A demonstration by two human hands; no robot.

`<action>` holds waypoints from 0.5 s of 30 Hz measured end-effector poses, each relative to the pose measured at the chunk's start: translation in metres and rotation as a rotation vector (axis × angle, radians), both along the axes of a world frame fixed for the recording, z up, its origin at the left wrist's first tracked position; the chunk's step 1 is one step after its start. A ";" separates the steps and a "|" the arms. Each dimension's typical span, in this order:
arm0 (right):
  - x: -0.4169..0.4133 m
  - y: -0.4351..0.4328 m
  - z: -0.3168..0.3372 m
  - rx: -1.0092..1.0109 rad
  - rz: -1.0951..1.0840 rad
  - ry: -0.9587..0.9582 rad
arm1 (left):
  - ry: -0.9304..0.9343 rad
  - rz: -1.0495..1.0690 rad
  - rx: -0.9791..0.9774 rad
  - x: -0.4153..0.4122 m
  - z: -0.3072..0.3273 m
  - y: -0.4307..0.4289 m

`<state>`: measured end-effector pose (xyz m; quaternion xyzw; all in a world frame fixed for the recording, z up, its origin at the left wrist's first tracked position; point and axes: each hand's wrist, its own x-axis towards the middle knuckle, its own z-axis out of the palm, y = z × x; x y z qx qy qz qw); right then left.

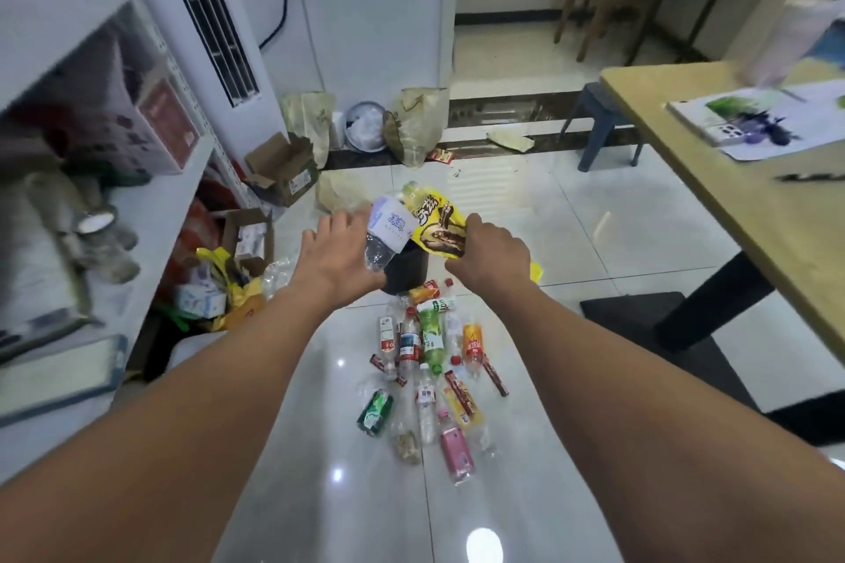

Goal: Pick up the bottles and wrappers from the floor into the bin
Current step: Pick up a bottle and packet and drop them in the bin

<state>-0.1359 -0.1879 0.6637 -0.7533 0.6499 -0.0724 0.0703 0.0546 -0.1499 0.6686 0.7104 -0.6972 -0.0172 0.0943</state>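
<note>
From the head camera, much of the black bin is hidden: both hands and what they carry cover its mouth, so only a dark wall shows between the wrists, and what lies inside cannot be seen. The left hand is spread flat with the fingers loosely extended beside a clear water bottle, which hangs tilted over the bin; whether the hand grips it or only touches it I cannot tell, since the contact lies behind the hand. The bottle's white label carries blue characters, too blurred to read. The right hand has its fingers closed on a yellow and brown snack wrapper, held just above the bin's rim; large dark characters run across it, but they are illegible. A second pale item behind the wrapper's top edge is mostly covered. On the floor nearer the person lies a scattered pile of bottles and wrappers, among them a green bottle, an orange bottle, a pink bottle and red-brown sticks; their labels are too small to read. The shelf at the left edge and the worktop at the right are smeared and cut off by the frame.
</note>
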 end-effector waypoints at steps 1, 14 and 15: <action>0.002 0.004 0.020 0.011 0.000 -0.008 | 0.014 0.001 0.015 0.001 0.021 0.002; 0.030 0.032 0.161 0.012 -0.053 -0.023 | 0.022 -0.004 0.009 0.014 0.160 0.012; 0.034 0.035 0.162 0.013 -0.058 -0.024 | 0.016 -0.014 -0.002 0.018 0.163 0.014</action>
